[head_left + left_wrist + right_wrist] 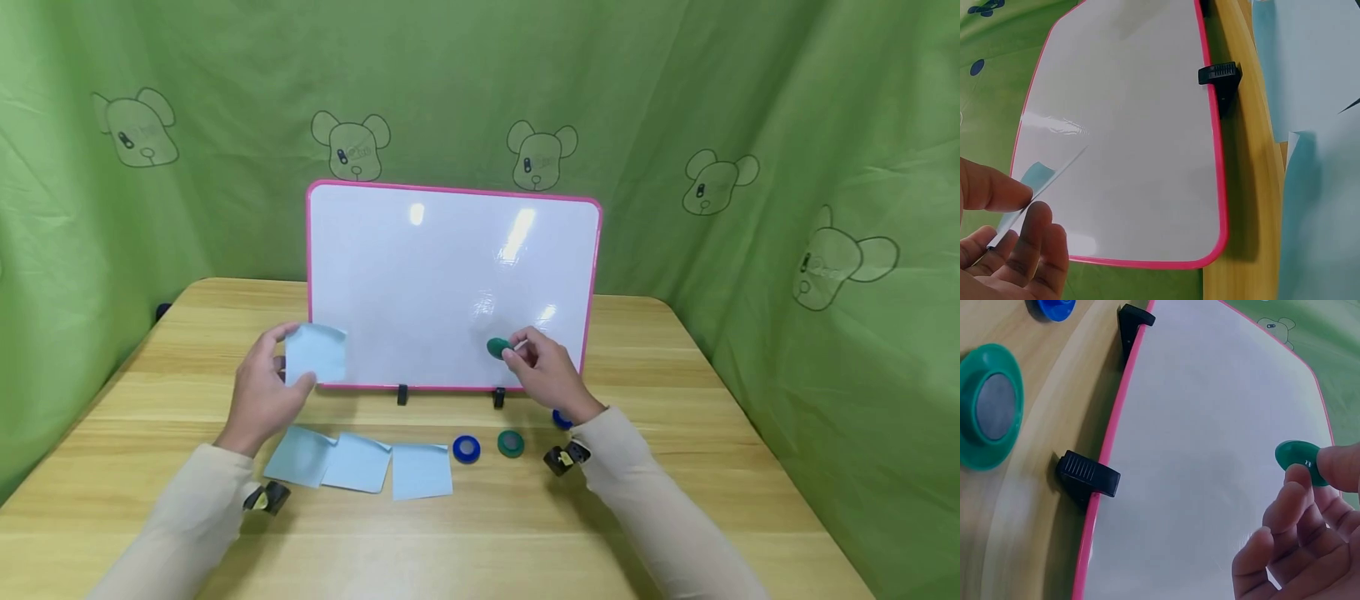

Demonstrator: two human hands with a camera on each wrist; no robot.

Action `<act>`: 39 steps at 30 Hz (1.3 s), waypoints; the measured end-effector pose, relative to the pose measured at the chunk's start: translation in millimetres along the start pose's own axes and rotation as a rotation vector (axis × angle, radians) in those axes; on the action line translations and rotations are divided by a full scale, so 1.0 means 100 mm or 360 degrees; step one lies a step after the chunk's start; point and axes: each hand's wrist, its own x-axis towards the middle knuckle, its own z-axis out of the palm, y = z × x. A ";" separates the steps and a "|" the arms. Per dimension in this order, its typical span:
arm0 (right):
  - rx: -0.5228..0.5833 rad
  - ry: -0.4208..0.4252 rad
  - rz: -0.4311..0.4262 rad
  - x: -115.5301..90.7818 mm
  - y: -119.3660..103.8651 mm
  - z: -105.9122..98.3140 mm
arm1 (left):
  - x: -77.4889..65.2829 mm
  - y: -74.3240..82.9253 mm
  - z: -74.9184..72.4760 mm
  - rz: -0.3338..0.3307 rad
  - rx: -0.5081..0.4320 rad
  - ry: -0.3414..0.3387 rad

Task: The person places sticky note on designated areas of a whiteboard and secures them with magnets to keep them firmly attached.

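A green cloth curtain (450,83) hangs behind a pale wooden table (337,542) bearing a rectangular pink-rimmed whiteboard (450,283). Before its lower left corner, the left hand (264,390) pinches 1 square light-blue paper sheet (318,354); 3 similar sheets (422,472) lie on the table. Before the board's lower right, the right hand (553,375) pinches 1 round green plastic disc (498,347). 1 more grey-centred green disc (512,443) and 2 round blue plastic discs (467,450) (1 partly behind that hand) rest on the table.

Free room fronts the middle of the whiteboard (420,292), but black clips (402,395) jut at its bottom edge.
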 end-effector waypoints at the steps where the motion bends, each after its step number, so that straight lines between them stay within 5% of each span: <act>1: -0.0001 0.0004 -0.0011 0.01 0.00 0.00 | 0.00 0.00 0.00 0.0001 -0.0004 -0.0001; 21: 0.0031 0.0074 -0.0078 0.19 -0.05 0.08 | 0.12 0.02 0.10 -0.0009 -0.0052 0.0006; 39: 0.0077 0.0103 0.0051 0.36 -0.13 0.14 | 0.21 0.08 0.16 0.0069 -0.0058 0.0020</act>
